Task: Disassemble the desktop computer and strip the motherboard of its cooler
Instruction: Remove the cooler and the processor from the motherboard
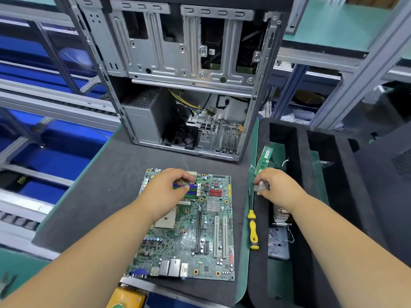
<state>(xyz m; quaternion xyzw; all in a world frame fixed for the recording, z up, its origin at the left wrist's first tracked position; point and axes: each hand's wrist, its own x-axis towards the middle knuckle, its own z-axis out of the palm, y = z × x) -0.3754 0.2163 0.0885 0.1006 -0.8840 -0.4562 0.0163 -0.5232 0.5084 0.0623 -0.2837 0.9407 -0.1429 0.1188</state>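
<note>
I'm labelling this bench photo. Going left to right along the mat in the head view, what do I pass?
Left hand → screwdriver → right hand, holding a small silvery part.

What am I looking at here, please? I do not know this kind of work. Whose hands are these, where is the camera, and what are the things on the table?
This is no robot: one person works with bare hands, and the single camera sits on that person's head, looking forward and down. On the dark mat lies a green motherboard, taken out of the open computer case that stands behind it. Its square processor socket is bare, so the cooler is already off. The left hand rests over the board's blue memory slots, fingers curled; whether it grips anything is unclear. The right hand pinches a small silvery part over the foam tray, where a memory stick and a finned metal heatsink lie. A yellow screwdriver lies beside the board.
</note>
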